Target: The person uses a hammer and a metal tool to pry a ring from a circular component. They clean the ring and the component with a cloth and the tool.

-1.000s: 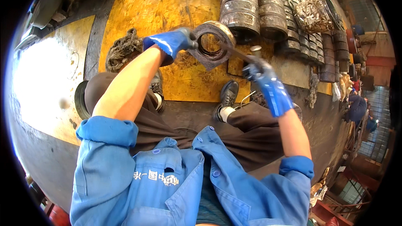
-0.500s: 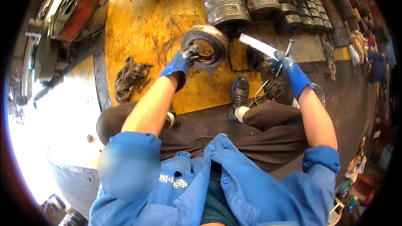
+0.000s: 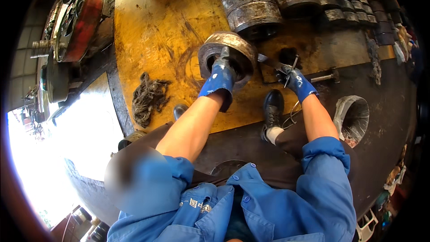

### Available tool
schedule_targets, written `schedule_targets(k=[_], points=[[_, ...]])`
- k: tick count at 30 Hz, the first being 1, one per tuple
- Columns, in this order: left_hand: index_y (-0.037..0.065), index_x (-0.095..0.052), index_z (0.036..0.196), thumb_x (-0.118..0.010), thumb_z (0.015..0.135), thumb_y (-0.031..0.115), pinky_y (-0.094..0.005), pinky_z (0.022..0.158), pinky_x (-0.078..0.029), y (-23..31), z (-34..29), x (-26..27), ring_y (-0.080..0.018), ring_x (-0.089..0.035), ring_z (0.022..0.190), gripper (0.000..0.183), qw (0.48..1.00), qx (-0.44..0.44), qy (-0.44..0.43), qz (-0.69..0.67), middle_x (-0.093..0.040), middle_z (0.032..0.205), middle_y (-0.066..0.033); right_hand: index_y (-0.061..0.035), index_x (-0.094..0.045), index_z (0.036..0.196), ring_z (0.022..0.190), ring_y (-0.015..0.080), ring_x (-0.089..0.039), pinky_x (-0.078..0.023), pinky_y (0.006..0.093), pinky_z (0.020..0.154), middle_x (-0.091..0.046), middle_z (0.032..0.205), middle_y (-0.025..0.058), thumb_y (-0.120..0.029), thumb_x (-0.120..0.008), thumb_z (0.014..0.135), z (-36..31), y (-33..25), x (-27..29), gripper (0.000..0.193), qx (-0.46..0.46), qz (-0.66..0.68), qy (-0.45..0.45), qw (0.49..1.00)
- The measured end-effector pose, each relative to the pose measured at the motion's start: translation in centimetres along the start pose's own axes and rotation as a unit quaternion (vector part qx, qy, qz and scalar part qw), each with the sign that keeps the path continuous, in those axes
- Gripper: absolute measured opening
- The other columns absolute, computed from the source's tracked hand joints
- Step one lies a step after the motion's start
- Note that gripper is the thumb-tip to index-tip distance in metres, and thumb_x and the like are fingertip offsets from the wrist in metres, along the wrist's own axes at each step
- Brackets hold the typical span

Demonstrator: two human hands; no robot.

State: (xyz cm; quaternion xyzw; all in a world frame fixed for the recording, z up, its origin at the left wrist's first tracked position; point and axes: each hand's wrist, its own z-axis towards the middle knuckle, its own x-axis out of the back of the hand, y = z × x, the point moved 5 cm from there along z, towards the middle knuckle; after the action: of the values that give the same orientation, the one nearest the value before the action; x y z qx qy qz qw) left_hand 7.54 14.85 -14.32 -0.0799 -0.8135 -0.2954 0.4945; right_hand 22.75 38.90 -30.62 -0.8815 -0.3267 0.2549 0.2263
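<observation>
A thick, greasy metal ring (image 3: 235,40) is tilted up off the yellow floor sheet (image 3: 156,27). My gloved left hand (image 3: 220,75) is closed on its near side, thumb up over the wall of the ring. Just right of it, my gloved right hand (image 3: 294,82) grips a flat metal bar (image 3: 267,61) whose far end reaches the ring's right side. A thin metal rod (image 3: 295,60) sticks up out of the same fist; whether it is joined to the bar I cannot tell. The inside of the ring is mostly dark.
Stacked metal rings lie in rows (image 3: 253,11) at the far right. A dirty rag (image 3: 150,98) is left of my arm. A hammer-like tool (image 3: 330,77) and a plastic-lined bin (image 3: 354,115) are on the right. A red machine part (image 3: 87,24) stands far left.
My right hand has come left and swung the bar's end over to the ring. My left hand has moved from the ring's left edge to its near side. The view has shifted.
</observation>
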Motion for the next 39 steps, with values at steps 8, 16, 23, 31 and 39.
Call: schedule_targets(k=[8,16,23,31,39], points=[[0.014,-0.055,0.126,-0.054,0.086,0.040,-0.0396,0.082,-0.051,-4.6,1.5,-5.8,-0.0291,-0.063,0.094,0.048,0.979,-0.191,0.030,0.065,-0.062,0.118,-0.0050,-0.0035,-0.060,0.109,0.083,0.0256,-0.067,-0.057,0.0390,0.070,-0.067,0.098,0.0126,-0.019,-0.063,0.087,4.8,2.9,-2.9,0.027,-0.069,0.092,-0.079,0.990],[0.006,-0.046,0.133,-0.034,0.085,0.063,-0.0443,0.087,-0.045,-9.8,-8.3,-10.5,-0.0282,-0.053,0.108,0.076,0.825,0.188,0.114,-0.520,-0.050,0.132,-0.0115,-0.0040,-0.055,0.121,0.088,0.0166,-0.065,-0.053,0.0300,0.075,-0.067,0.105,0.0083,-0.032,-0.062,0.089,6.1,5.0,-5.3,0.043,-0.042,0.026,-0.235,0.971],[0.012,-0.042,0.137,-0.038,0.099,0.036,-0.0421,0.107,-0.036,-7.8,-6.9,-10.7,-0.0257,-0.042,0.127,0.045,0.282,0.215,0.002,-0.935,-0.042,0.142,-0.0075,-0.0034,-0.058,0.119,0.093,0.0186,-0.064,-0.052,0.0333,0.080,-0.064,0.114,0.0108,-0.022,-0.059,0.091,6.0,4.9,-7.7,0.034,-0.111,0.004,-0.281,0.953],[0.012,-0.048,0.132,-0.038,0.098,0.038,-0.0420,0.100,-0.043,-8.3,-8.3,-10.9,-0.0257,-0.048,0.122,0.043,0.235,0.194,-0.005,-0.952,-0.050,0.135,-0.0061,-0.0057,-0.062,0.111,0.088,0.0159,-0.064,-0.052,0.0307,0.074,-0.066,0.112,0.0107,-0.025,-0.056,0.093,5.8,3.9,-6.0,0.027,-0.145,-0.058,-0.317,0.935],[0.016,-0.047,0.134,-0.037,0.090,0.050,-0.0473,0.104,-0.037,-5.6,-11.4,-8.1,-0.0293,-0.045,0.125,0.057,0.299,0.264,0.075,-0.914,-0.045,0.140,-0.0072,-0.0052,-0.062,0.110,0.074,0.0119,-0.063,-0.052,0.0276,0.067,-0.069,0.097,0.0060,-0.032,-0.062,0.090,3.8,3.7,-8.7,0.034,-0.097,-0.133,-0.312,0.936]])
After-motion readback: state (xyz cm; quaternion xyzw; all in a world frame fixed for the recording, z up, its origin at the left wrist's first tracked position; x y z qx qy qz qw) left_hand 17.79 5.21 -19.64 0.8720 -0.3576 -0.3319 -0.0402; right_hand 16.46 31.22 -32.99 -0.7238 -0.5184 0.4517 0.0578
